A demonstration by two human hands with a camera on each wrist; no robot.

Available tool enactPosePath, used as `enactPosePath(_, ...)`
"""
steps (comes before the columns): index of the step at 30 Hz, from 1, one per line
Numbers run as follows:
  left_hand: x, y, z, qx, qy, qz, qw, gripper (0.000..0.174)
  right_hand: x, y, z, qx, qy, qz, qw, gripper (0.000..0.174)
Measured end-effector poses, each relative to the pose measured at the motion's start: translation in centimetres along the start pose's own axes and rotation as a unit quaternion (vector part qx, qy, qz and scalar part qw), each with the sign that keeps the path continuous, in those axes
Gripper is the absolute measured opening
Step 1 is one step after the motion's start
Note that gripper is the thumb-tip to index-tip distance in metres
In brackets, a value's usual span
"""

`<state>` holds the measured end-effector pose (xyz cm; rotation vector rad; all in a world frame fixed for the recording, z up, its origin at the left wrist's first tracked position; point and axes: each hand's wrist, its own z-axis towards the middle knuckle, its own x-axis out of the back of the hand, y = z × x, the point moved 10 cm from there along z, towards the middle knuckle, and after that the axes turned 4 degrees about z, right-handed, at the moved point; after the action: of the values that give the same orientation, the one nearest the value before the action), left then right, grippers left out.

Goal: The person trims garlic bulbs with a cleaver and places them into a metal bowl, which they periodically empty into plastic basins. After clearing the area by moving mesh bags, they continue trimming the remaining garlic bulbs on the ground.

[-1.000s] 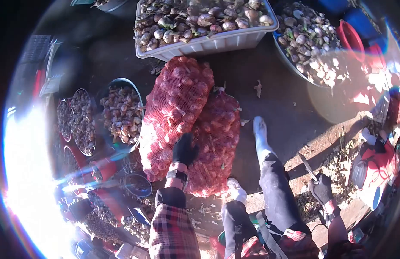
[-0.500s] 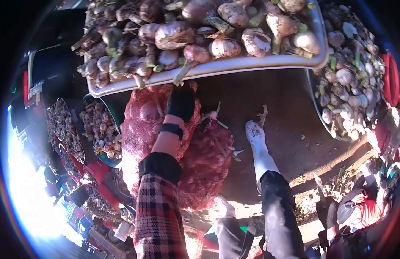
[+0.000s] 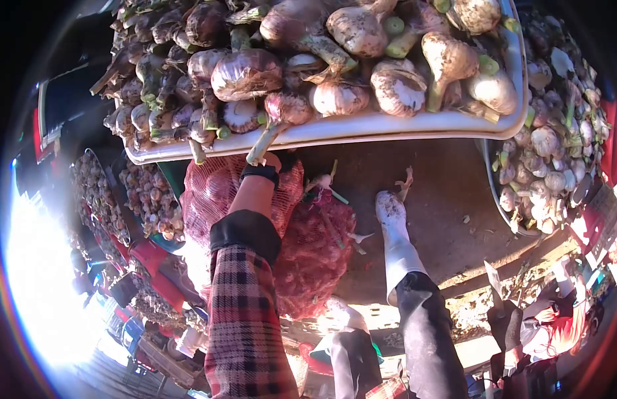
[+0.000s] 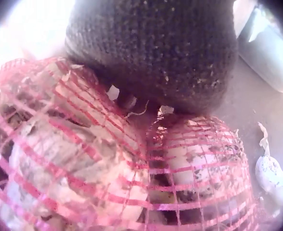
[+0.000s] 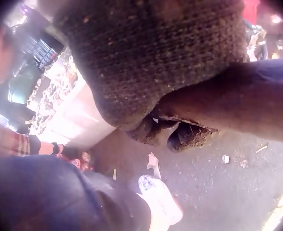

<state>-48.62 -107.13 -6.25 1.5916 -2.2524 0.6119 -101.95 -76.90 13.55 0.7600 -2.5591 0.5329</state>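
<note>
A red mesh bag of garlic [image 3: 205, 193] leans over a second mesh bag [image 3: 315, 256] on the ground. My left hand [image 4: 151, 53], in a dark knitted glove, grips the net at the upper end of the leaning bag. Its fingers are largely hidden behind the glove's back and the bulbs, and the tub's edge overlaps the hand in the head view. Low on the right, my gloved right hand [image 5: 156, 67] holds a knife, its blade [image 3: 492, 279] pointing up in the head view. Dirty fingertips [image 5: 187, 137] curl round the dark length of it.
A white tub [image 3: 335, 136] heaped with garlic bulbs [image 3: 245, 74] stands beyond the bags. More garlic fills a round container [image 3: 548, 143] at the right and several containers at the left. My white boot [image 3: 391, 209] is on the ground beside the bags. Another person [image 3: 564, 322] is at the far right.
My left hand has moved from the middle of the leaning bag to its upper end, close by the tub. The view has come nearer to the tub. The right hand keeps the knife.
</note>
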Motion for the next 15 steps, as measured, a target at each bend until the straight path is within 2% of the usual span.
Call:
enactPosePath(3,0.9,1.3,-1.1,-0.004,-0.017,0.029,0.999,0.048,5.2,4.0,-2.9,-0.041,0.0,-0.026,0.999,0.024)
enactPosePath(4,1.1,1.6,-1.6,-0.005,-0.022,0.037,0.999,0.048,5.6,5.1,-3.1,-0.063,-0.009,0.046,0.997,0.024)
enactPosePath(5,1.4,1.7,-2.1,-0.003,-0.027,0.044,0.999,0.048,5.4,6.3,-3.1,-0.096,0.001,0.311,0.945,0.022)
enactPosePath(6,1.4,2.0,-2.0,-0.004,-0.027,0.052,0.998,0.048,4.7,6.9,-3.4,-0.124,0.006,0.554,0.823,0.021)
enactPosePath(8,0.1,1.6,-1.8,-0.001,0.009,0.055,0.998,0.046,6.0,7.6,-3.4,-0.059,0.048,0.358,0.931,0.017)
enactPosePath(9,0.1,1.5,-2.7,0.013,0.026,0.078,0.997,0.042,6.7,8.3,-3.5,-0.035,0.08,0.252,0.964,0.02)
enactPosePath(11,1.2,1.8,-5.9,0.019,0.081,0.074,0.994,0.034,6.1,9.9,-4.2,-0.074,0.075,0.352,0.93,0.02)
enactPosePath(12,2.2,2.2,-8.8,0.012,0.118,0.047,0.992,0.03,4.9,12.2,-4.4,-0.124,0.083,0.538,0.83,0.02)
enactPosePath(13,3.1,2.5,-12.0,0.007,0.156,0.019,0.988,0.027,5.7,9.8,-4.8,-0.04,0.063,0.349,0.934,0.019)
enactPosePath(14,3.9,2.7,-15.4,0.002,0.194,-0.008,0.981,0.024,6.4,6.7,-5.7,0.039,0.085,0.052,0.994,0.017)
enactPosePath(15,4.3,2.7,-18.6,-0.003,0.234,-0.033,0.972,0.024,7.0,3.7,-7.0,0.103,0.145,-0.166,0.97,0.017)
